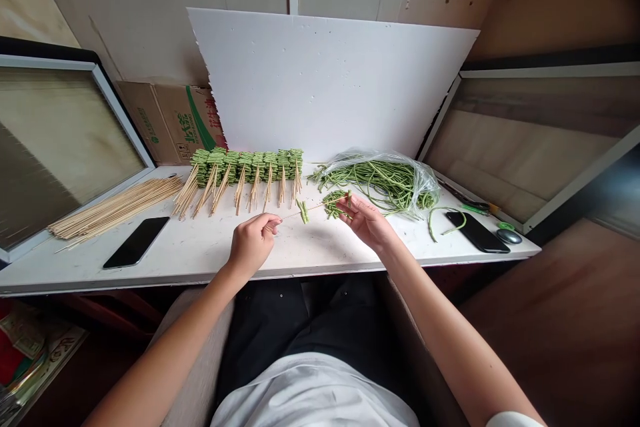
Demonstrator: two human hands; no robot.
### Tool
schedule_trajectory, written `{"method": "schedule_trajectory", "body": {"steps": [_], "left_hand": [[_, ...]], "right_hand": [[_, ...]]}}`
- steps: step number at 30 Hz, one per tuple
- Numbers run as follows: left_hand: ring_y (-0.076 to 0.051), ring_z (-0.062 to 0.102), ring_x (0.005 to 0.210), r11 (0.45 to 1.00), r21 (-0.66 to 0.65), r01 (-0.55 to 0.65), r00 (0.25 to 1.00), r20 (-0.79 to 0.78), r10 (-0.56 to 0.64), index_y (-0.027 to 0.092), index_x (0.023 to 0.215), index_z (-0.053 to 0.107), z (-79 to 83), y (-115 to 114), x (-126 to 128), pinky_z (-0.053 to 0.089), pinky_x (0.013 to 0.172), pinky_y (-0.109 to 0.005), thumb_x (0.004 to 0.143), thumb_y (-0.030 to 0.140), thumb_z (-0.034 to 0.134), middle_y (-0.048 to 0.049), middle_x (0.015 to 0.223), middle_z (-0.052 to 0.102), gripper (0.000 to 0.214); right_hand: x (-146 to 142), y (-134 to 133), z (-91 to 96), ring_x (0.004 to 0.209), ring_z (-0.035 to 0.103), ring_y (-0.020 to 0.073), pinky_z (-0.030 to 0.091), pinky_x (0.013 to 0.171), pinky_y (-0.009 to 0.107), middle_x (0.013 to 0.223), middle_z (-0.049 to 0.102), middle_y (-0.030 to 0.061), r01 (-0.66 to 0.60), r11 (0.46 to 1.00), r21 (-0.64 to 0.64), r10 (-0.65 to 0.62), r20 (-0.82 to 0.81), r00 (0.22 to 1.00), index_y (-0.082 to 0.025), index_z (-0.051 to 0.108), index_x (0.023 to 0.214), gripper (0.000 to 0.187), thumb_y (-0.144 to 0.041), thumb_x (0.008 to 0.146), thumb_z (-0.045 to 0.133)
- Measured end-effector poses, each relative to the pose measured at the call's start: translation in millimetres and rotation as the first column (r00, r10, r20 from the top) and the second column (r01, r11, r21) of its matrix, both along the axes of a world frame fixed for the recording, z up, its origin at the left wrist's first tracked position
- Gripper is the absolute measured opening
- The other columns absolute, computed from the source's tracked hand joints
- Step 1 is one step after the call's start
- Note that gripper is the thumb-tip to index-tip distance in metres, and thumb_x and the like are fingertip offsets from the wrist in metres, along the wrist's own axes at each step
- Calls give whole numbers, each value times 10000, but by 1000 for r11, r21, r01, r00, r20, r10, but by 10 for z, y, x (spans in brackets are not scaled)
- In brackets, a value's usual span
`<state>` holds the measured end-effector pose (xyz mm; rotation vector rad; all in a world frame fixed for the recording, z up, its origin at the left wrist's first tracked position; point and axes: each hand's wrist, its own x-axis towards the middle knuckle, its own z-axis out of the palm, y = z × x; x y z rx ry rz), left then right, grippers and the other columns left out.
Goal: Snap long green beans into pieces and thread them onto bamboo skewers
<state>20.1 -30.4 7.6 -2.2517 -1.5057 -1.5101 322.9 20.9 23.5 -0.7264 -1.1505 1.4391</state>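
My left hand (255, 239) is closed in a pinch on the near end of a thin bamboo skewer (290, 215) that points right and away. A short piece of green bean (303, 211) is threaded on the skewer's middle. My right hand (364, 219) is at the skewer's far end, its fingers pinching a cut piece of green bean (349, 199). A small heap of cut bean pieces (333, 203) lies on the white table (210, 247) just beside that hand.
A row of finished bean skewers (245, 170) lies at the back. Bare skewers (115, 208) are piled at the left by a black phone (136, 241). Long beans in a plastic bag (385, 181), another phone (477, 231), and scissors (475, 208) are on the right. A white foam board (325, 80) stands behind.
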Motion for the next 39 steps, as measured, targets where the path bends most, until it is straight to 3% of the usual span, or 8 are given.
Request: {"method": "schedule_trajectory", "body": {"steps": [4,11,21,30,39], "left_hand": [[-184,739,718,1000,16,6,1000,-11,-6,196,935,771,4,-4,0,560,704,-259,915,93,524,-20,756,772,268],[-192,748,725,1000,18,-9,1000,-20,10,199,904,776,-2,-9,14,553,686,-257,893,80,529,-18,749,774,275],[-190,753,708,998,40,-58,998,-32,60,202,901,778,-25,-9,17,550,664,-258,883,69,537,-21,767,790,276],[-195,771,729,996,46,-75,997,-25,76,208,918,775,-31,-10,34,572,665,-259,853,35,512,-23,820,811,322],[-191,768,746,998,7,-59,998,6,59,209,906,783,-29,-18,57,580,683,-250,840,36,505,-17,785,798,334]], "right_hand": [[-7,-7,12,1291,683,283,577,1000,413,1254,786,59,-20,1000,10,20,2,1000,-283,759,1070,406,-568,800,862],[-47,-37,6,1231,714,242,569,1009,392,1224,798,36,-40,999,4,41,-35,999,-293,775,1053,327,-524,834,849],[-110,-56,-2,1239,705,271,587,961,389,1178,813,50,48,999,8,-48,-51,998,-285,811,1005,357,-516,754,917],[-228,-100,-11,1195,720,301,586,896,402,1089,827,67,212,977,27,-211,-32,977,-260,834,956,376,-490,688,963],[-297,-99,-75,1165,715,310,590,819,392,1087,802,72,222,975,1,-221,-56,974,-270,816,958,370,-501,702,950]]}}
